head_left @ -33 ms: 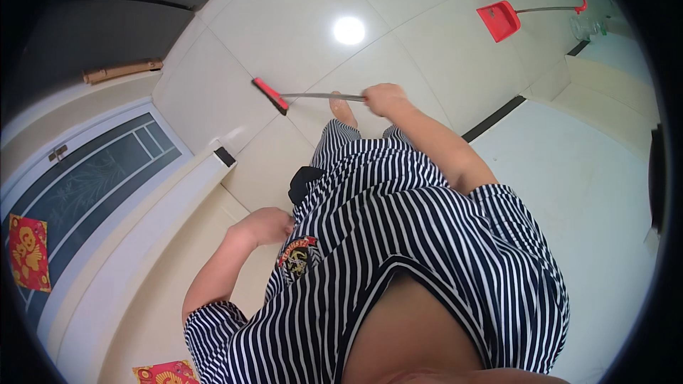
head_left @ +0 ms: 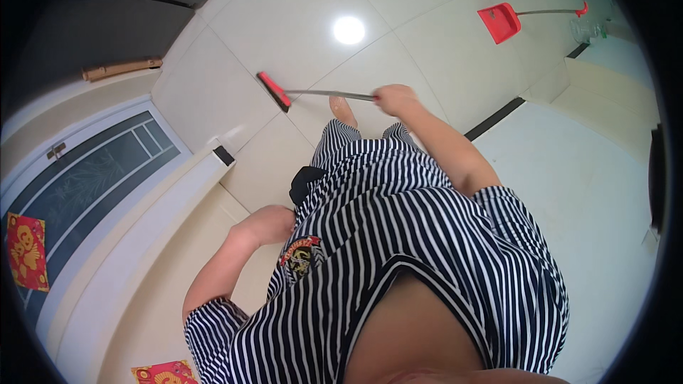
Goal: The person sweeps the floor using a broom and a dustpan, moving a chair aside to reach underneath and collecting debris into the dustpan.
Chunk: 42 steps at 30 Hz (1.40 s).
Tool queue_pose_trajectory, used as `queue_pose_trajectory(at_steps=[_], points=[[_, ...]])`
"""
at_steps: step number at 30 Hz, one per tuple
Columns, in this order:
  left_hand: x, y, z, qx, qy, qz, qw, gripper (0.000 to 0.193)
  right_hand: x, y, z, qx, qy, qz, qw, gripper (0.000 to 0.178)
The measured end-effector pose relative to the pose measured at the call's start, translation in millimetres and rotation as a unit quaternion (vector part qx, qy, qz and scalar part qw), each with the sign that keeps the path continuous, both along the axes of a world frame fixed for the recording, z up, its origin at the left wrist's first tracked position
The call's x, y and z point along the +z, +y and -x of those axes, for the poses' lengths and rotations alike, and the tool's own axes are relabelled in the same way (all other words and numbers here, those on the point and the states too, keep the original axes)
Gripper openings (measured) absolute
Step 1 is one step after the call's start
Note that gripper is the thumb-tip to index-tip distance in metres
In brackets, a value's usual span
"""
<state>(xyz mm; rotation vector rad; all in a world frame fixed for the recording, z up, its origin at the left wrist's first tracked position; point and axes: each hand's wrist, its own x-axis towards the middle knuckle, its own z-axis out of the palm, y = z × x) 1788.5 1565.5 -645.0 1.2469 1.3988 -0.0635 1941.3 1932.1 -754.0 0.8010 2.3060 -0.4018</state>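
Observation:
My right hand (head_left: 395, 99) is stretched forward and closed around the thin metal handle of a broom (head_left: 329, 94). The broom's red head (head_left: 274, 91) rests on the pale tiled floor (head_left: 284, 21) ahead and to the left. One bare foot (head_left: 343, 110) shows just below the handle. My left hand (head_left: 267, 224) is pressed against my hip beside the striped shirt (head_left: 398, 242), with its fingers hidden from view. A small black item (head_left: 304, 179) sits at the waist close to that hand.
A red dustpan with a long handle (head_left: 499, 21) lies on the floor at the far right, near a clear bottle (head_left: 587, 28). A white-framed glass door (head_left: 92, 171) and a raised sill (head_left: 163, 206) run along the left. A dark floor strip (head_left: 494, 119) crosses at right.

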Motion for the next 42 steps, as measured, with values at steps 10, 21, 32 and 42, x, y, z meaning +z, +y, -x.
queue_pose_trajectory(at_steps=[10,21,32,42], points=[[-22.1,-13.6,19.0,-0.010,-0.040,-0.192,0.981,0.022,85.9,92.4,-241.2,-0.317,0.003,-0.121,0.941,0.041],[-77.0,-13.5,-10.4,0.030,-0.077,-0.217,0.973,0.023,123.5,47.5,-154.2,-0.418,0.001,-0.054,0.907,0.038],[-4.0,13.2,-25.2,0.274,-0.110,-0.070,0.953,0.022,-1.3,-19.1,155.0,0.205,0.034,0.019,0.978,0.031],[-17.7,35.9,-21.1,0.340,-0.107,-0.045,0.933,0.026,0.4,120.9,82.2,0.050,0.034,-0.012,0.998,0.031]])
